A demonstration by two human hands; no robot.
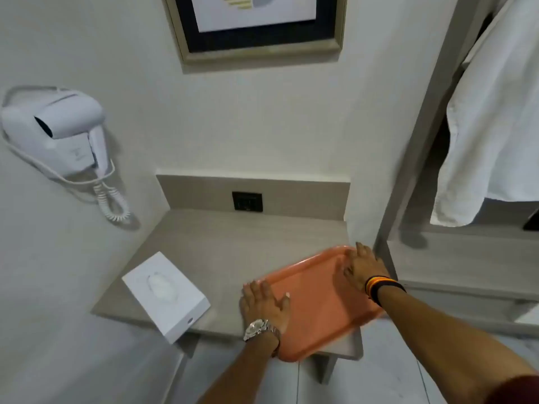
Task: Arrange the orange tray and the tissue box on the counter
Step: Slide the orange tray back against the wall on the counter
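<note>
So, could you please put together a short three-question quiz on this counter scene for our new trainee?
1. True or false: both hands rest on the tray.
2. Which hangs over the counter front edge? A) the tray only B) the tissue box only C) both
3. What hangs on the wall left of the counter?

Key
1. True: the left hand lies flat on its near-left end, the right hand on its far-right end.
2. C: a corner of each juts past the edge.
3. A hair dryer with a coiled cord.
</note>
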